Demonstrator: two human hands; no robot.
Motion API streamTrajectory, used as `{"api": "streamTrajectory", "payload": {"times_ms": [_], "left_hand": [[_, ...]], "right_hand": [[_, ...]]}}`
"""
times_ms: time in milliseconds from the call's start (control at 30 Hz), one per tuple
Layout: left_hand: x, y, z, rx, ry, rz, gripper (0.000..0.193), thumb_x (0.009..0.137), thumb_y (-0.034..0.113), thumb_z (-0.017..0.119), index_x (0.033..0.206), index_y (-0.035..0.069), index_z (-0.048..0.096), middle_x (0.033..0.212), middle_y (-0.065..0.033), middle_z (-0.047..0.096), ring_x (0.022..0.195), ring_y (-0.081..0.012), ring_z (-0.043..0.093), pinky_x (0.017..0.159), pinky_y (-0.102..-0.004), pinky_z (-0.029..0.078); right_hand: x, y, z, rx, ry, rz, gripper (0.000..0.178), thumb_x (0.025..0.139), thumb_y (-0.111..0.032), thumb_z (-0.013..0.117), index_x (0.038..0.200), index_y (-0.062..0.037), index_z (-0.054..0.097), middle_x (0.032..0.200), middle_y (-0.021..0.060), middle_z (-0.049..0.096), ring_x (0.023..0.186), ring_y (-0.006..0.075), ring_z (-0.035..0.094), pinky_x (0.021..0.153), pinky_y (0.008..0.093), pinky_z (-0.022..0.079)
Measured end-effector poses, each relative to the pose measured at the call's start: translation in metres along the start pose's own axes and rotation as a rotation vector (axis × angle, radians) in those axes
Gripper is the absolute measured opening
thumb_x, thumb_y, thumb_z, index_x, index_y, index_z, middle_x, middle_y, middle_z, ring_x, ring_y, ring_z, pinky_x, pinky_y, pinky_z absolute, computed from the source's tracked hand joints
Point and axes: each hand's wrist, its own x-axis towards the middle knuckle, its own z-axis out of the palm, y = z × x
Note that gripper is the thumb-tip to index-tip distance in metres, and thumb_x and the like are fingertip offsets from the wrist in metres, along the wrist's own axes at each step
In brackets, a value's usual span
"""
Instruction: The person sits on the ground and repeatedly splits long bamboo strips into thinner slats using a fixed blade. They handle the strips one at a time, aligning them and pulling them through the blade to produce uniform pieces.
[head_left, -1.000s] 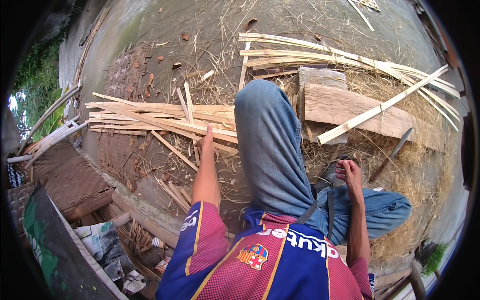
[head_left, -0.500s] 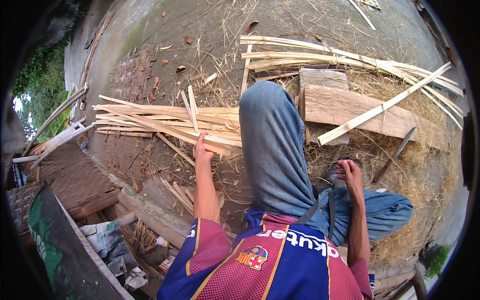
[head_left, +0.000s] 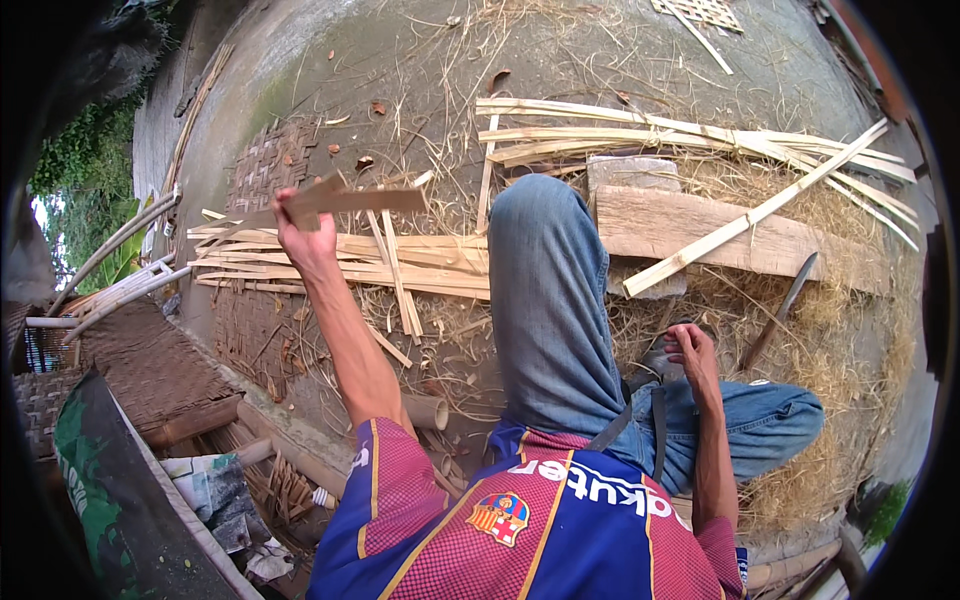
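Raised over the left part of the floor, my left hand [head_left: 308, 235] is closed round a few flat bamboo strips [head_left: 375, 200]. They cross each other, and their wide sides look brownish. Below them lies a bundle of pale split bamboo strips [head_left: 430, 275], running left to right up to my bent left knee. Two short strips rest across this bundle. My right hand [head_left: 692, 350] hangs beside my right shin, close to my foot. Its fingers are loosely curled and apart, with nothing visible in them.
A wooden beam [head_left: 700, 230] leans on a grey block [head_left: 635, 173], with one long strip [head_left: 755, 222] across it. A long-bladed knife [head_left: 780, 312] stands against the beam's right part. More strips [head_left: 620, 115] lie behind. Shavings [head_left: 840, 330] and a woven mat [head_left: 262, 175] cover the floor.
My left hand has lifted strips off the bundle and moved up and to the left with them. The short strips on the bundle have shifted nearer. My right hand has hardly moved.
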Motion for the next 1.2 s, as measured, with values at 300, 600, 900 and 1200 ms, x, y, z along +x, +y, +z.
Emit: {"api": "streamTrajectory", "payload": {"times_ms": [300,600,900,1200], "left_hand": [[-0.147,-0.268,0.200,-0.005,-0.167,-0.337,0.034,0.102,0.034,0.048,0.128,0.013,0.057,0.128,-0.0099,0.062,0.123,-0.0205,0.057,0.100,-0.0368,0.053],[-0.268,-0.385,0.253,0.029,-0.451,-0.758,0.069,0.095,0.061,0.047,0.147,0.017,0.038,0.133,-0.0057,0.054,0.127,-0.0193,0.050,0.102,-0.0345,0.045],[-0.266,-0.327,0.269,0.168,-0.754,-0.968,0.079,0.094,0.061,0.053,0.148,0.006,0.037,0.134,-0.0081,0.055,0.123,-0.0200,0.053,0.100,-0.0364,0.048],[-0.134,-0.118,-0.013,0.298,-0.092,-0.675,0.053,0.090,0.061,0.057,0.087,0.009,0.064,0.056,-0.0012,0.052,0.053,-0.0164,0.058,0.052,-0.0258,0.053]], "right_hand": [[-0.007,-0.068,0.016,0.141,0.126,-0.240,0.035,0.104,-0.034,0.051,0.105,-0.0026,0.065,0.094,0.0055,0.067,0.082,0.0126,0.064,0.074,0.0269,0.053],[0.006,-0.221,0.116,0.616,0.150,-0.829,0.085,0.094,-0.063,0.052,0.148,-0.0012,0.027,0.142,0.0239,0.044,0.132,0.0310,0.047,0.108,0.0466,0.043],[0.005,-0.306,0.110,0.736,0.139,-0.936,0.052,0.107,-0.043,0.032,0.099,0.0031,0.055,0.093,0.0242,0.068,0.090,0.0350,0.070,0.090,0.0468,0.055],[-0.042,-0.335,-0.130,0.922,0.467,-0.926,0.035,0.108,-0.029,0.035,0.104,0.0006,0.054,0.122,0.0230,0.061,0.121,0.0428,0.056,0.109,0.0552,0.043]]}}
